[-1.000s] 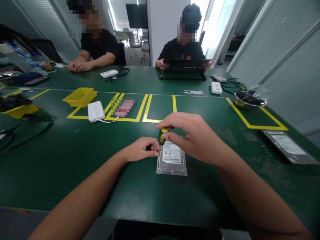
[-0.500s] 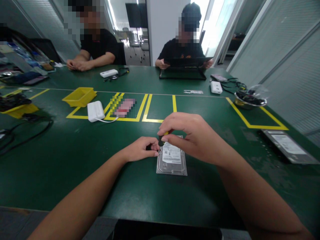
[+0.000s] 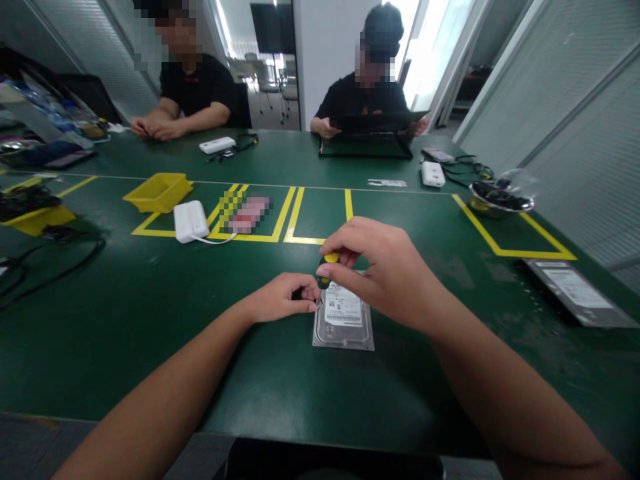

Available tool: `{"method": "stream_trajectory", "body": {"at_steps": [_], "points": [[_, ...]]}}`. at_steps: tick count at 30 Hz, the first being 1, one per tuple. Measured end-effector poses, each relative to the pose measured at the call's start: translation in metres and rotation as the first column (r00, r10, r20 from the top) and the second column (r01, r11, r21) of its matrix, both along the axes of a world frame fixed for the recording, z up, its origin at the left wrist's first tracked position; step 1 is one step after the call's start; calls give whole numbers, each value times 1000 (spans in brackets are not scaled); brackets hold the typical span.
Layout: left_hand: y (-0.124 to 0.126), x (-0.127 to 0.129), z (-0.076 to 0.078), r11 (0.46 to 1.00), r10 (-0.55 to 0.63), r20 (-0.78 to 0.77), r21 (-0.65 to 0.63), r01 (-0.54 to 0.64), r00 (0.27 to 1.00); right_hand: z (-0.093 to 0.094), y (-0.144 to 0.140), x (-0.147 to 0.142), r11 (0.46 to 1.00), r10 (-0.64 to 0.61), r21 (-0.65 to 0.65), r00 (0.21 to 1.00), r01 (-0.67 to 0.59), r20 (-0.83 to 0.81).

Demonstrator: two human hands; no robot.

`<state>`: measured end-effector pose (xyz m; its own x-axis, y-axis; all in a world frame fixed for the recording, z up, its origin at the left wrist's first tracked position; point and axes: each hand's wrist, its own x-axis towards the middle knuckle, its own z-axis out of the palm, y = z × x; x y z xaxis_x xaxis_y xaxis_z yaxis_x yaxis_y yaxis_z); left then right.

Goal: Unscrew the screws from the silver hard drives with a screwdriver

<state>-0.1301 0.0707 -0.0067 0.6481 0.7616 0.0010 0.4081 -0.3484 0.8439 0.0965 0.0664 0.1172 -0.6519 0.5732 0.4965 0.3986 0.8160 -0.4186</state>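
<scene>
hard drive (image 3: 345, 331): likely stiff, weighty; hold side edges | left hand (image 3: 280, 298): curled at drive's left edge, grip unclear | right hand (image 3: 383, 270): pinching yellow-black tool (image 3: 331, 257) above drive

One head-worn view across the table (image 3: 260, 393) from its near edge

The camera sat high at the near edge and faced forward and down, with that edge crossing low in view. The left hand (image 3: 285, 298) and right hand (image 3: 383, 270) were close, mid-view; the table's far edge lay well beyond, high in view, its right corner included, and the wall (image 3: 325, 60) behind it farther still.
</scene>
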Motion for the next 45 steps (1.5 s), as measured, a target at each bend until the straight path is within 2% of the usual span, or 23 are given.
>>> {"method": "stream_trajectory", "body": {"at_steps": [4,9,13,22,30,37,45], "points": [[0,0,-1,1000,5,6,-1,-5,1000,-4,0,-3,996,-65,56,998,64,5],[-1,0,0,1000,4,10,-28,-3,1000,-8,1,-5,993,-105,58,994,107,-25],[-1,0,2,1000,0,14,-6,0,1000,-6,1,-3,996,-65,54,997,67,-31],[-2,1,4,999,-15,28,-30,16,999,6,0,4,995,-28,-99,1000,26,-10],[0,0,0,1000,5,-4,-6,-5,1000,6,1,6,978,118,-168,992,-126,-55],[0,0,2,1000,7,-16,-8,-7,1000,4,3,4,989,110,-91,993,-113,-36],[0,0,0,999,-10,-10,-33,10,1000,8,2,9,972,216,-97,976,-216,-13]]}}
